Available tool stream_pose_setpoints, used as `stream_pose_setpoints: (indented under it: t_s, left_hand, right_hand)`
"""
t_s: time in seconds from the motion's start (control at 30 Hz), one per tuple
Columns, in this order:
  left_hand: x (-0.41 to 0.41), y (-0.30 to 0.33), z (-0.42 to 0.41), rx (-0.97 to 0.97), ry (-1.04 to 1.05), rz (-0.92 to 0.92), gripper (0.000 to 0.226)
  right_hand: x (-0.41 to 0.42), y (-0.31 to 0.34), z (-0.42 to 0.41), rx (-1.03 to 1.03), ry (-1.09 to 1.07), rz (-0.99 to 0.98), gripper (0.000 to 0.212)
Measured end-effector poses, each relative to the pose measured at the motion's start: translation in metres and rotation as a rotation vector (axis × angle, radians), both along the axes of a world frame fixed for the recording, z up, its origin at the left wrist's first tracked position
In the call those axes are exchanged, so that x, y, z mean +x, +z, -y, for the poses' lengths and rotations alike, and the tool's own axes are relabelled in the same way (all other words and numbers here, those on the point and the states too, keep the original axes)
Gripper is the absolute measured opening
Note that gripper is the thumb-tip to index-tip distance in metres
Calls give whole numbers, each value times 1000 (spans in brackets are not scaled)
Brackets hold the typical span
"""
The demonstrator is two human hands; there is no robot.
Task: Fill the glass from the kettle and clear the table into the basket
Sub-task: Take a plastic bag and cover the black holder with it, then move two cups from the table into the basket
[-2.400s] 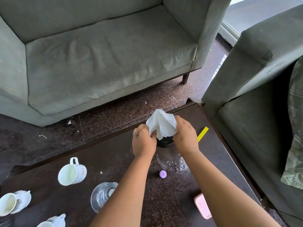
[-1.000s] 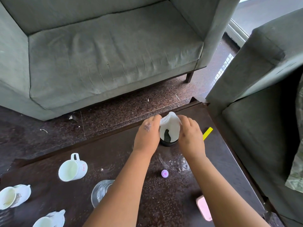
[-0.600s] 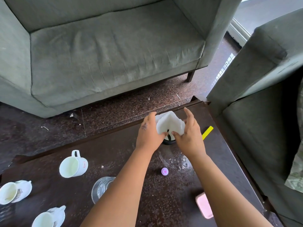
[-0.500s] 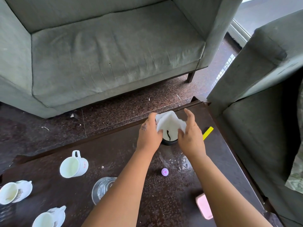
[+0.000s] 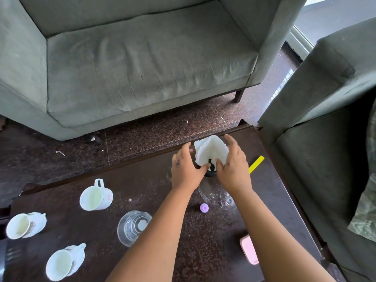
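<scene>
**— Which step are you on?**

— Neither of the named ones, as far as I can judge. Both my hands are on a white tissue (image 5: pixel 211 152) bunched over a small black holder (image 5: pixel 209 173) at the far edge of the table (image 5: pixel 183 251). My left hand (image 5: pixel 186 170) is closed on the tissue's left side, thumb pinching its lower edge; my right hand (image 5: pixel 233 167) cups the right side, thumb on the tissue, fingers (image 5: pixel 231 142) spread above it.

**— And the glass?**

— Behind my left wrist, close to that forearm, standing upright (it looks empty to me, though clear glass (image 5: pixel 133 227) seen from above is hard to read). A white mug (image 5: pixel 95 197) lies well off to the left of my left hand, with two more cups (image 5: pixel 22 225) further out that way. A small purple cap (image 5: pixel 204 207) sits between my forearms, and a pink thing (image 5: pixel 248 252) lies under my right forearm.

**— Kettle? Basket?**

— Neither is in view.

**— So what does the next move call for?**

— I judge I must first settle the tissue in its holder and let go, then find the kettle; the tissue is flimsy, so a gentle push, not a jab
</scene>
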State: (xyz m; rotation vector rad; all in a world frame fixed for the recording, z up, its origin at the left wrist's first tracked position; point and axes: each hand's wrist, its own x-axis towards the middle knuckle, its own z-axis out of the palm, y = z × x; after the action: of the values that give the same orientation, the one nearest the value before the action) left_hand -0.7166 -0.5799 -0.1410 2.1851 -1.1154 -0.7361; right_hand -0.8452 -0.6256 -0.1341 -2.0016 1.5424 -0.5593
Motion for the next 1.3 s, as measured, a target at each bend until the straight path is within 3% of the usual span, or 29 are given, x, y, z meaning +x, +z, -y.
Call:
stream_pose_setpoints:
  t_s: [0.17, 0.2, 0.3, 0.4, 0.47, 0.6, 0.67, 0.8, 0.83, 1.0, 1.13, 1.3]
  left_hand:
    - [0, 23, -15, -46, -18, 195, 87]
    - [2, 27, -20, -78, -7, 206, 77]
    - [7, 50, -43, -214, 98, 251, 19]
    - [18, 73, -76, -281, 255, 293, 36]
    - [29, 82, -104, -305, 310, 352, 15]
    - [54, 90, -164, -51, 343, 293, 70]
    - [69, 94, -195, 42, 418, 310, 73]
    - [116, 94, -252, -8, 649, 403, 12]
    - [131, 92, -264, 0, 703, 411, 12]
    - [200, 65, -328, 143, 754, 284, 24]
    - [270, 48, -361, 309, 622, 226, 62]
    - [337, 21, -358, 481, 395, 208, 87]
  right_hand:
    - [8, 25, -14, -64, -118, -71, 78]
    - [10, 31, -19, -63, -134, -76, 78]
    - [17, 49, -39, -161, -84, -4, 58]
    - [34, 63, -63, -178, -9, 149, 32]
    - [51, 69, -80, -94, 101, 206, 26]
    - [95, 75, -123, -29, 408, 81, 43]
    - [119, 82, -149, 21, 484, 57, 44]
    - [172, 82, -195, -20, 547, -11, 18]
    - [186, 79, -204, -24, 557, -31, 13]
    - [259, 48, -231, 89, 574, -283, 42]
    - [302, 23, -231, 143, 583, -406, 69]
    - [330, -3, -222, 205, 510, -575, 88]
